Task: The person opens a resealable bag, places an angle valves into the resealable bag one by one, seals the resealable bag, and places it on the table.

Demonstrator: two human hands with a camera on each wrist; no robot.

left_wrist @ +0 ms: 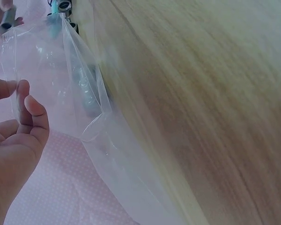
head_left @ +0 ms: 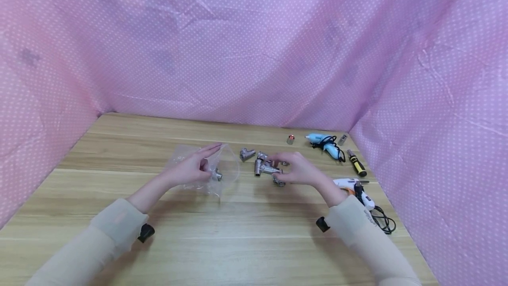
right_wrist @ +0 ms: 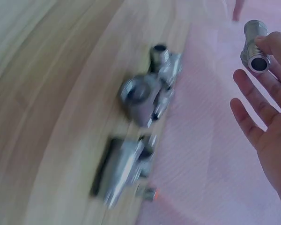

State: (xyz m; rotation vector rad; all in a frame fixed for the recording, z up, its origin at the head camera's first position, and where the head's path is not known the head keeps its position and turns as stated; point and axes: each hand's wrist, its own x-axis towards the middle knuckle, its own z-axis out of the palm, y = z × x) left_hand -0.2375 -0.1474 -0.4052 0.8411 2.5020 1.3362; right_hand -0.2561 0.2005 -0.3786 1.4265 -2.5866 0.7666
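Observation:
My left hand (head_left: 197, 165) pinches the edge of a clear plastic bag (head_left: 222, 167) that lies on the wooden table (head_left: 246, 233); a metal pipe fitting (head_left: 217, 174) shows through the bag by the fingers. In the left wrist view, thumb and finger of that hand (left_wrist: 22, 101) hold the bag (left_wrist: 65, 79) up. My right hand (head_left: 286, 167) holds a silver threaded fitting (head_left: 263, 169) just above the table. In the right wrist view the fitting (right_wrist: 253, 44) sits at the fingertips of the right hand (right_wrist: 267, 58), the other fingers straight.
More loose fittings (head_left: 247, 153) (right_wrist: 147, 96) lie under and beside the right hand. At the back right lie a blue glue gun (head_left: 323, 142), a yellow-black screwdriver (head_left: 357, 163), a white glue gun (head_left: 353, 184) with its cord, and a small cylinder (head_left: 290, 139). Pink dotted cloth walls three sides.

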